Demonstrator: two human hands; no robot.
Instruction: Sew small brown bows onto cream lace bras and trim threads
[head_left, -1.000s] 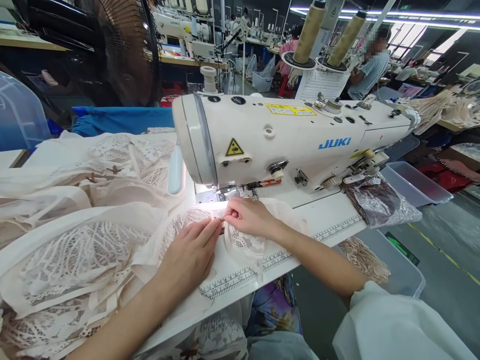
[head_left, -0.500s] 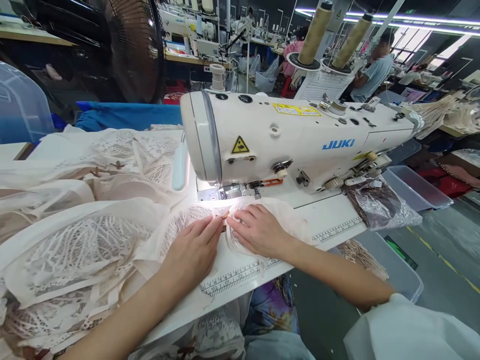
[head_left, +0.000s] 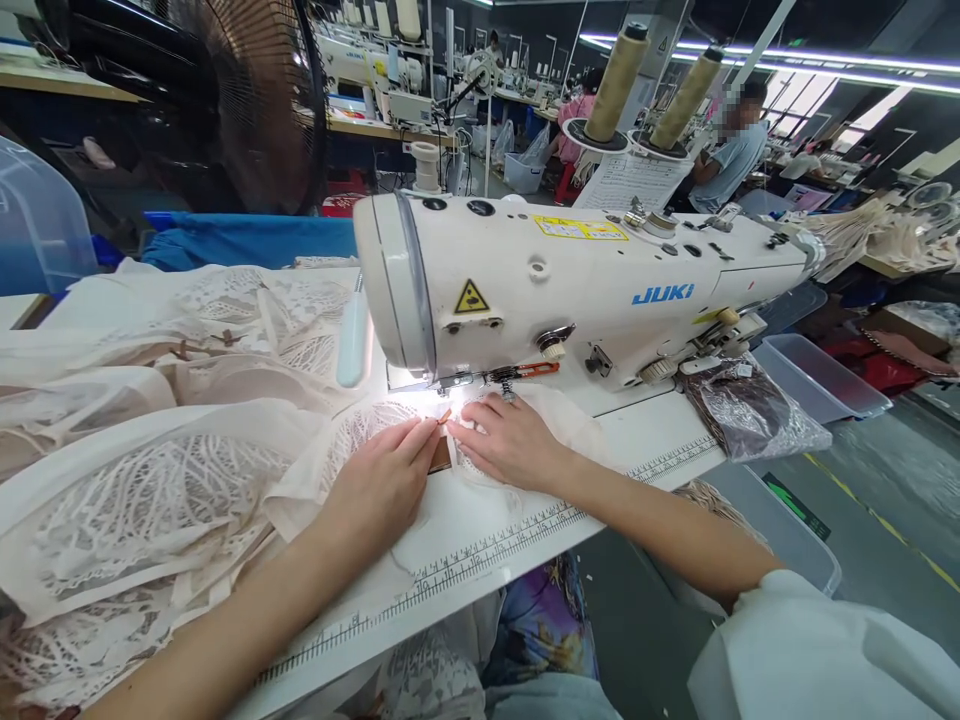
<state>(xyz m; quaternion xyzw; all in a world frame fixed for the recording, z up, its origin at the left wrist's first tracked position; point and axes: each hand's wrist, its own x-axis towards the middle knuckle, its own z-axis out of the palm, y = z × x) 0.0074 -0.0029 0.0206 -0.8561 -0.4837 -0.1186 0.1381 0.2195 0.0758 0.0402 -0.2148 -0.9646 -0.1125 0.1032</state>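
Observation:
Under the head of a white JUKI sewing machine, a pale lace bra lies on the bed close to the lit needle area. At the bra's middle sits a small brown bow. My left hand pinches the fabric beside the bow, its fingers together and pointing at the needle. From the other side, my right hand grips the right cup, its fingertips close to the bow. Part of that cup is hidden under the right hand. A brown patch shows between the hands.
Heaped lace bras cover the table's left side. A ruler strip runs along the front edge. A plastic-wrapped brown bundle lies at right, near clear bins. A large fan stands behind left; co-workers sit farther back.
Both hands have moved slightly forward with the bra, bringing the bow closer to the needle area. More of the brown patch shows between the hands. The camera view has shifted a little.

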